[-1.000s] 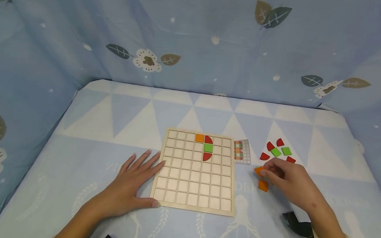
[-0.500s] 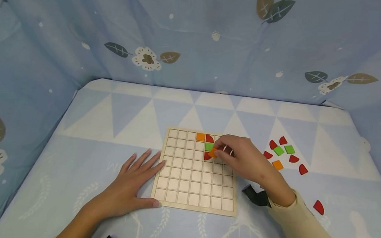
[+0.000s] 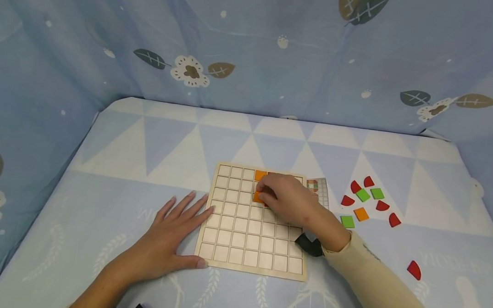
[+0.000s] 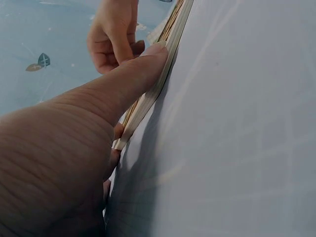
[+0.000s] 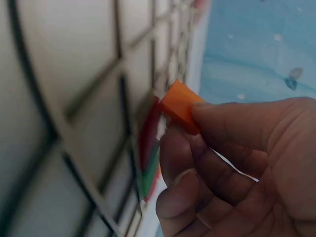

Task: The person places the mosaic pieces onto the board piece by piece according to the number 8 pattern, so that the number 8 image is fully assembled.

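A wooden grid board [image 3: 238, 238] lies on the patterned cloth. My left hand [image 3: 172, 242] rests at its left edge with fingers spread, the thumb by the near-left corner. Over the board's upper part, my right hand [image 3: 287, 197] pinches an orange square tile [image 5: 180, 106] between thumb and fingers. That tile is tilted in the right wrist view, close to the grid. Another orange square [image 3: 260, 175] sits in the top row. A red piece [image 5: 149, 133] and a green piece [image 5: 149, 170] in the grid show in the right wrist view; my right hand mostly hides them in the head view.
Right of the board lie loose green squares [image 3: 347, 221], an orange square [image 3: 361, 214] and several red quarter-circles [image 3: 382, 205]. One red quarter-circle [image 3: 414, 270] lies nearer, beside the right sleeve. A printed pattern card [image 3: 323, 192] is partly covered by the board and right hand.
My right hand has picked up an orange square from the loose pieces and carried it left over the board, past the red and green column. The left hand stays put.
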{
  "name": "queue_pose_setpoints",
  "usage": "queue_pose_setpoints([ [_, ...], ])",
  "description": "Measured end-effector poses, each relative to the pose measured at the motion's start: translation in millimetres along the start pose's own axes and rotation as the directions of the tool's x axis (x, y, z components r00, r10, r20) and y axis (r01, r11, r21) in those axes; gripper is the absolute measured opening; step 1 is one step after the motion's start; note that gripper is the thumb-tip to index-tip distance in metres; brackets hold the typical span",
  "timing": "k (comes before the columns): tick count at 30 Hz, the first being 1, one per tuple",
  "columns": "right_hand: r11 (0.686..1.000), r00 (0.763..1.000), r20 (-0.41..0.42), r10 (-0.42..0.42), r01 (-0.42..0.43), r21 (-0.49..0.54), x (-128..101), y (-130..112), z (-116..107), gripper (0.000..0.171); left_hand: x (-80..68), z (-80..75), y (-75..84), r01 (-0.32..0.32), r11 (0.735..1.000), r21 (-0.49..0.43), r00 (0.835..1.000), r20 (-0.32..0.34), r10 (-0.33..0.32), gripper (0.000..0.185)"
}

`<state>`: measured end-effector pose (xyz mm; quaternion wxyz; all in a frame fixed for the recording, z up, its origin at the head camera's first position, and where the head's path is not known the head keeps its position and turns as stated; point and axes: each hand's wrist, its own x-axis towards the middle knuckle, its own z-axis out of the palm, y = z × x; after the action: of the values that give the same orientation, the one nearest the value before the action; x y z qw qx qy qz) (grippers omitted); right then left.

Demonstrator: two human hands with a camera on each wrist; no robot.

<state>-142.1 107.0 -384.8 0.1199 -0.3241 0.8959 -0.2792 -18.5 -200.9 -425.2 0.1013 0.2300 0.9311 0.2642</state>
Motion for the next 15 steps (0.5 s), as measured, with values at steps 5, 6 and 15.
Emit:
queue_pose_setpoints([
  [5,0.999,1.0,0.002,0.003,-0.003,-0.036,1.6,-2.1,5.0,0.004,0.0,0.6,0.3,0.008,1.0,-0.006,1.0,0.003,-0.008,0.106],
  [6,0.999,1.0,-0.002,0.002,-0.002,-0.052,0.9,-2.6,5.3,0.004,0.1,0.9,0.2,0.005,1.0,-0.005,1.0,0.001,-0.005,0.105],
  [15,0.984,0.999,-0.048,0.004,-0.013,-0.178,-3.8,-11.1,10.9,0.005,0.0,0.9,-0.4,0.007,1.0,0.002,1.0,0.004,-0.007,0.105],
])
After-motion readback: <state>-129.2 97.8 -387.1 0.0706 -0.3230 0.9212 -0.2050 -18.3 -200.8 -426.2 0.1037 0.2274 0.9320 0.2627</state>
